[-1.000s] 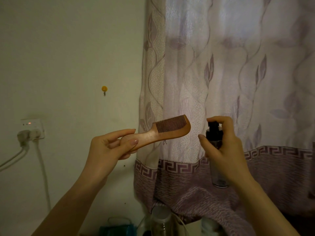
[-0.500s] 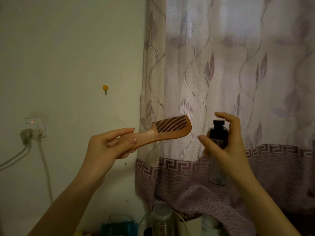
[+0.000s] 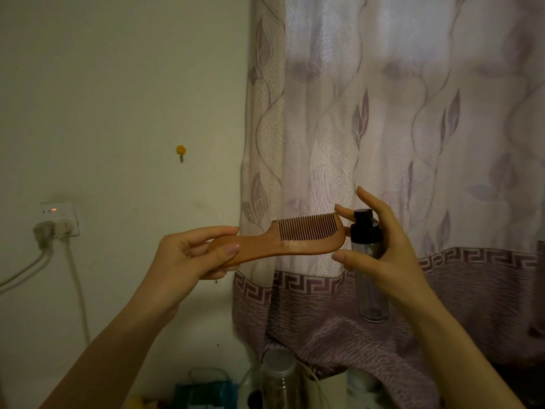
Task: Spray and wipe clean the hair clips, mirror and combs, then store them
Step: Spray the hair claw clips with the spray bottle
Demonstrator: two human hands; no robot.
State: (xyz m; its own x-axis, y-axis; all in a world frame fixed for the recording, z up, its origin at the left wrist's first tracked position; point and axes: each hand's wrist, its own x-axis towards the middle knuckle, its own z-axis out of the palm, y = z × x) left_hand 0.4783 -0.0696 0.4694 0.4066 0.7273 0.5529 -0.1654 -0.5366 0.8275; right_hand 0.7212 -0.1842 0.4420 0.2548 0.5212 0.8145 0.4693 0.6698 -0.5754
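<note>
Left hand (image 3: 188,255) pinches the wooden comb (image 3: 283,240) by its handle; right hand (image 3: 380,255) grips the spray bottle (image 3: 368,261), index lifted. Nozzle's nearly touching, so mist could overshoot onto the curtain (image 3: 413,128).

Partly hidden or cut off: clear plastic spray bottle with black pump cap (image 3: 372,299), middle covered by right hand (image 3: 386,255); blurred clear lidded jar (image 3: 277,376) and blue box (image 3: 206,395), clipped by the frame edge at 6 o'clock.
</note>
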